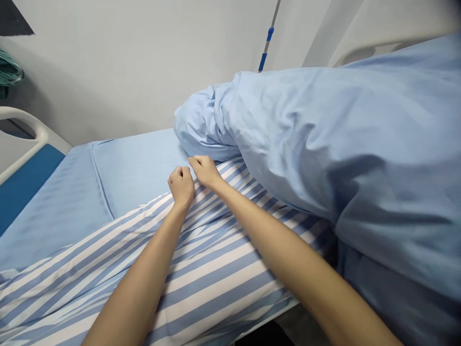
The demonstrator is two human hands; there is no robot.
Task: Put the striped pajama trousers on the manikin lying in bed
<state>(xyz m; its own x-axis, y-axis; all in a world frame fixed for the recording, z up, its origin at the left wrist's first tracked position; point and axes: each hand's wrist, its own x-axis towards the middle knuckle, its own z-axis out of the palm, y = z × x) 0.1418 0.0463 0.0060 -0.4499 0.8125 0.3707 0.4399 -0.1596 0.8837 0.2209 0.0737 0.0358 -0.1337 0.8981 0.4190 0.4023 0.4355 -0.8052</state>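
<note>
A blue-and-white striped sheet (216, 269) lies wrinkled along the near side of the bed. My left hand (182, 185) is closed in a fist at the sheet's far edge, gripping the cloth. Close beside it, to the right, my right hand (204, 170) is also closed on that edge. The fingertips of both hands are hidden. A bulky light-blue quilt (288, 125) is heaped just beyond and to the right of my right hand, overlapping part of the striped sheet. Past my left hand, the plain blue bed sheet (133, 163) shows on the mattress.
At the left stands a bed end board (39, 129) with a cream rim and blue panel. A pale wall (144, 57) runs behind the bed. A thin pole with blue fittings (264, 53) rises behind the quilt. Green folded fabric (9, 69) is at the far left.
</note>
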